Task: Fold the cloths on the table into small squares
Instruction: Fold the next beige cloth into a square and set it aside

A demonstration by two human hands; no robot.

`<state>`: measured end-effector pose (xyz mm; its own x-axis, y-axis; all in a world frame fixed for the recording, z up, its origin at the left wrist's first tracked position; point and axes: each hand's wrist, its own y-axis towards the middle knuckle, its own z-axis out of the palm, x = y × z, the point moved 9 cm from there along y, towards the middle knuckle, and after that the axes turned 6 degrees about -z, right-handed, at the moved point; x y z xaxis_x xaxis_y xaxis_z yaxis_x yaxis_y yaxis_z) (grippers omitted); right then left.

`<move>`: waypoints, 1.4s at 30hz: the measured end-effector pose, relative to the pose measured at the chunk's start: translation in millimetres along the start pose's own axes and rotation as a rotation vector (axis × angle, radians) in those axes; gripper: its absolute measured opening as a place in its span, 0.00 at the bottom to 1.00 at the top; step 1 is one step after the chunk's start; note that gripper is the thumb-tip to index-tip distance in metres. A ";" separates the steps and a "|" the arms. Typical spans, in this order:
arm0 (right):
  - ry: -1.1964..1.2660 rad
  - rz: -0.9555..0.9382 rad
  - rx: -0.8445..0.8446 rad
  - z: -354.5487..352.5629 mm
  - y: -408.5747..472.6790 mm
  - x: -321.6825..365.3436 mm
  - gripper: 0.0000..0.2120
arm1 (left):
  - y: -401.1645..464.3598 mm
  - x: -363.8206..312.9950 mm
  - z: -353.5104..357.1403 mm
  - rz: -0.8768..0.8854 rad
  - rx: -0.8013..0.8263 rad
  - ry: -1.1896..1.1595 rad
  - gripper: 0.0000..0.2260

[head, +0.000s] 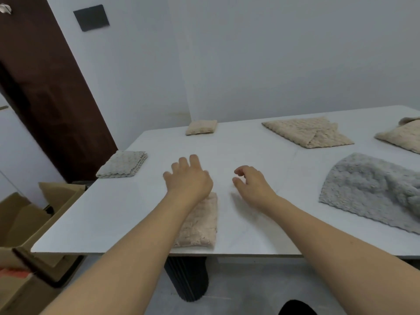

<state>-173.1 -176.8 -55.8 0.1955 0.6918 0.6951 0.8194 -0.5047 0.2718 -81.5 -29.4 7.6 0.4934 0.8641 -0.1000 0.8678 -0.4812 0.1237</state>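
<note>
A folded beige cloth (200,226) lies near the front edge of the white table (113,208), partly under my left forearm. My left hand (188,178) hovers just beyond it, fingers spread, holding nothing. My right hand (252,183) is to its right over bare table, fingers loosely curled and empty. A folded grey cloth (122,164) sits at the left edge and a small folded beige cloth (201,127) at the back. Spread out on the right are a beige cloth (306,131), a rumpled grey cloth (372,192), and another beige cloth (402,135) at the frame edge.
Open cardboard boxes (34,223) stand on the floor left of the table. A dark brown door (45,87) is behind them. A white wall runs along the table's far side. A dark table leg (188,278) is under the front edge.
</note>
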 end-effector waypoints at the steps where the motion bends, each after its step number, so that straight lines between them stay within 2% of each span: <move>1: -0.021 0.010 -0.003 -10.3 4.0 -8.2 0.17 | 5.6 -17.8 1.5 0.032 0.024 -0.016 0.20; 7: -0.165 0.025 -0.076 -77.1 36.8 -56.4 0.17 | 30.4 -104.0 45.1 0.183 0.161 -0.031 0.23; 11: -0.331 0.072 -0.191 -119.5 64.7 -105.7 0.18 | 52.6 -146.7 89.7 0.262 0.360 -0.145 0.25; 14: -0.357 0.145 -0.310 -150.4 80.6 -145.8 0.18 | 78.1 -177.4 113.9 0.272 0.386 -0.209 0.25; 18: -0.311 0.308 -0.445 -173.6 89.5 -196.7 0.20 | 118.7 -215.0 138.7 0.238 0.252 -0.244 0.24; 21: -0.209 0.338 -0.470 -173.6 101.7 -215.5 0.22 | 152.2 -243.0 144.7 0.246 0.158 -0.244 0.27; 23: -0.159 0.387 -0.490 -175.6 105.2 -225.6 0.23 | 168.2 -268.4 144.9 0.342 0.133 -0.267 0.28; 26: -0.116 0.411 -0.565 -181.2 104.0 -232.9 0.24 | 176.5 -314.5 137.0 0.583 0.064 -0.347 0.27; 30: -0.146 0.414 -0.580 -181.8 105.0 -235.0 0.24 | 181.6 -351.6 138.8 0.745 0.025 -0.372 0.15; 33: -0.244 0.459 -0.525 -179.7 104.8 -235.4 0.25 | 182.8 -346.4 131.0 0.700 -0.120 -0.354 0.09; 37: -0.373 0.420 -0.346 -164.9 111.4 -229.3 0.22 | 191.7 -318.0 122.7 0.388 -0.229 -0.253 0.19; 39: -0.406 0.387 -0.290 -161.4 113.2 -226.3 0.21 | 194.9 -310.6 118.5 0.337 -0.226 -0.366 0.14; 42: -0.453 0.384 -0.235 -158.9 114.3 -225.3 0.22 | 192.4 -312.1 110.5 0.447 -0.151 -0.746 0.14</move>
<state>-209.1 -472.4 -75.5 0.7025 0.5626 0.4358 0.5157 -0.8245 0.2331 -62.0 -408.0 -46.5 0.7403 0.2524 -0.6231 0.5935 -0.6807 0.4294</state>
